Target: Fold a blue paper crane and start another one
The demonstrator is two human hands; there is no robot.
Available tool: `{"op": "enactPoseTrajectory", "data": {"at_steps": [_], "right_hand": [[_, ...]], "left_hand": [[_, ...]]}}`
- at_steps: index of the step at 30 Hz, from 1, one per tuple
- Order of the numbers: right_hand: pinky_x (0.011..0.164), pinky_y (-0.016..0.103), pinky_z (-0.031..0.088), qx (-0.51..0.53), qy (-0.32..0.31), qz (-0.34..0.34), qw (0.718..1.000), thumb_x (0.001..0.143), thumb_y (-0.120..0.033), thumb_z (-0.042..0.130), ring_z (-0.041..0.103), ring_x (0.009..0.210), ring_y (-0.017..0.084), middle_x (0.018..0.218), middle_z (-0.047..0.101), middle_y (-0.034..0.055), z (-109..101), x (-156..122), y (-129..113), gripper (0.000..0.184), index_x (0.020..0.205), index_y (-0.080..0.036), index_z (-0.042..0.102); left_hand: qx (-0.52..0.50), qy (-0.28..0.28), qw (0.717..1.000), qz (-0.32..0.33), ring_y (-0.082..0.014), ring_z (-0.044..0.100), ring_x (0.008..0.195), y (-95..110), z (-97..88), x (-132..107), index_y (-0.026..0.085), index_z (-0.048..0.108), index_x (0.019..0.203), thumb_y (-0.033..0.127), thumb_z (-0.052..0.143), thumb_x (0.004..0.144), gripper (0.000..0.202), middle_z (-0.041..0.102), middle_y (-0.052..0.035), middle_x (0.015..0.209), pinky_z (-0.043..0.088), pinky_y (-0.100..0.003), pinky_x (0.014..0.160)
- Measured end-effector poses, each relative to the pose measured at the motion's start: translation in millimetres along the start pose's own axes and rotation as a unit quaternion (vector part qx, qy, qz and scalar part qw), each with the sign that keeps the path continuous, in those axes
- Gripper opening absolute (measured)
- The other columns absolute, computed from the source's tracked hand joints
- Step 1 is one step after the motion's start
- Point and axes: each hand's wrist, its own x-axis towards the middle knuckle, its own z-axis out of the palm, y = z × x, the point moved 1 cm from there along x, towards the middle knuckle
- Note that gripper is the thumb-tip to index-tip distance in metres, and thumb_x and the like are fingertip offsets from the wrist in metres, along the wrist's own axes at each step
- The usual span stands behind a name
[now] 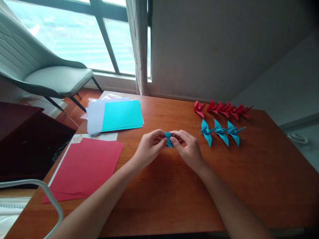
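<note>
L hand (152,145) is pinching one side of a small blue folded paper (169,140) btwn thumb & fingers, center of frame; R hand (188,147) is pinching the other side likewise, fingertips closing in around it. Step in hand is prob. creasing or shaping a fold; which fold is too small to tell. Next move is likely calling for light, precise fingertip pressure, w/ both sides staying even. Hands are working over the brown wood table (159,202); can't tell if they're touching it. Red sheets (87,166) are lying lower L of frame. Farther back, R of center, three blue folded birds (206,132) are sitting in a row; blue sheets (122,116) are lying atop pale sheets (95,116) L of center; red folded birds (199,109) are lining up behind the blue ones. Beyond, a pale chair (59,79) is standing upper L, a curtain (138,43) is hanging top center by a bright window (62,30), & a gray wall (199,49) is filling upper R.
</note>
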Motion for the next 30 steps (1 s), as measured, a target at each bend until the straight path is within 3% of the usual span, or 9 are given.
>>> {"op": "enactPoseTrajectory", "data": {"at_steps": [5,9,13,20,26,30], "right_hand": [[0.071,0.027,0.053,-0.030,0.020,-0.006,0.999,0.095,-0.022,0.056,0.066,0.078,0.016,0.091,0.070,0.0033,2.3,-3.2,1.9,0.024,0.117,-0.022,0.065],[0.068,0.028,0.052,-0.095,0.025,-0.030,0.995,0.094,-0.021,0.057,0.065,0.072,0.016,0.089,0.070,0.0032,4.9,-7.8,2.4,0.016,0.109,-0.022,0.061],[0.066,0.027,0.052,-0.127,0.043,-0.042,0.990,0.095,-0.024,0.057,0.065,0.067,0.015,0.085,0.071,0.0028,5.3,-9.4,1.7,0.007,0.101,-0.021,0.059],[0.063,0.026,0.053,-0.096,0.065,-0.019,0.993,0.092,-0.023,0.059,0.065,0.063,0.014,0.078,0.070,0.0008,5.7,-8.6,-2.9,0.001,0.092,-0.022,0.059],[0.058,0.027,0.056,0.059,0.087,0.113,0.988,0.092,-0.032,0.060,0.071,0.065,0.017,0.079,0.071,0.0015,5.2,-6.4,2.5,0.010,0.094,-0.022,0.058],[0.059,0.028,0.056,0.094,0.089,0.137,0.982,0.092,-0.034,0.060,0.072,0.067,0.018,0.080,0.070,0.0017,5.8,-6.7,6.6,0.013,0.095,-0.022,0.057]], "left_hand": [[0.121,0.022,0.991,0.051,-0.0142,0.067,0.068,-1.4,0.0,-2.1,0.016,0.062,0.085,0.024,0.060,0.089,0.010,0.069,-0.0033,0.076,0.053,-0.024,0.063],[0.316,0.048,0.939,0.124,-0.0137,0.067,0.069,-2.0,-0.3,-7.2,0.018,0.063,0.087,0.019,0.054,0.091,0.010,0.070,-0.0028,0.079,0.049,-0.023,0.063],[0.391,0.052,0.904,0.167,-0.0130,0.066,0.068,-3.8,1.2,-11.4,0.019,0.063,0.090,0.019,0.052,0.093,0.011,0.069,-0.0022,0.080,0.046,-0.022,0.061],[0.350,0.071,0.920,0.160,-0.0128,0.068,0.067,-2.7,4.0,-10.6,0.019,0.059,0.084,0.019,0.054,0.091,0.009,0.069,-0.0019,0.077,0.049,-0.021,0.060],[0.180,0.086,0.976,0.083,-0.0167,0.072,0.072,0.4,4.5,-7.6,0.017,0.060,0.082,0.022,0.057,0.087,0.007,0.071,-0.0054,0.080,0.057,-0.025,0.065],[0.110,0.089,0.989,0.050,-0.0179,0.071,0.070,0.5,4.3,-6.3,0.016,0.060,0.081,0.025,0.060,0.086,0.010,0.070,-0.0055,0.076,0.058,-0.028,0.065]]}}
